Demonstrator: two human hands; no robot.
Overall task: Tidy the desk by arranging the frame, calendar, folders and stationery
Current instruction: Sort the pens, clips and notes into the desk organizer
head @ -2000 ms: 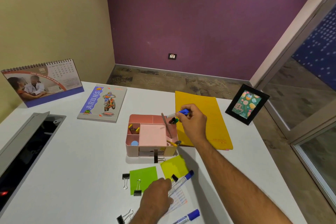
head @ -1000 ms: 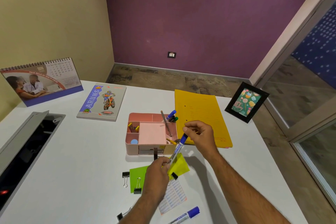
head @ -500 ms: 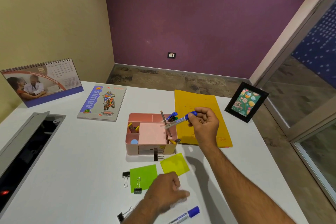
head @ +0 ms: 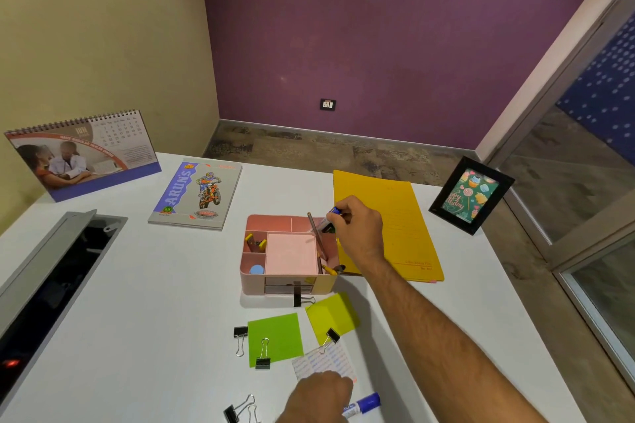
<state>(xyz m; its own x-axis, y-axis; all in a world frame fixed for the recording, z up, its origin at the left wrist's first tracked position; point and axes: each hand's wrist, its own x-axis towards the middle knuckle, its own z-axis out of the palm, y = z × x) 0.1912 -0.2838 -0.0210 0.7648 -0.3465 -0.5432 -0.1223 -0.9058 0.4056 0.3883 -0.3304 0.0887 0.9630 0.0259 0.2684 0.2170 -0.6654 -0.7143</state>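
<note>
Two bare hands, right hand (head: 359, 228), left hand (head: 318, 397), hairy unsleeved forearms

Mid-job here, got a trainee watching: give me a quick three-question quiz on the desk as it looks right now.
1. True or false: the right hand holds a blue-capped marker over the pink organizer.
2. Which thing lies nearest the left hand: A) the calendar, B) the second marker, C) the photo frame?
3. What colour is the folder beside the organizer?

Key: 1 true; 2 B; 3 yellow.
</note>
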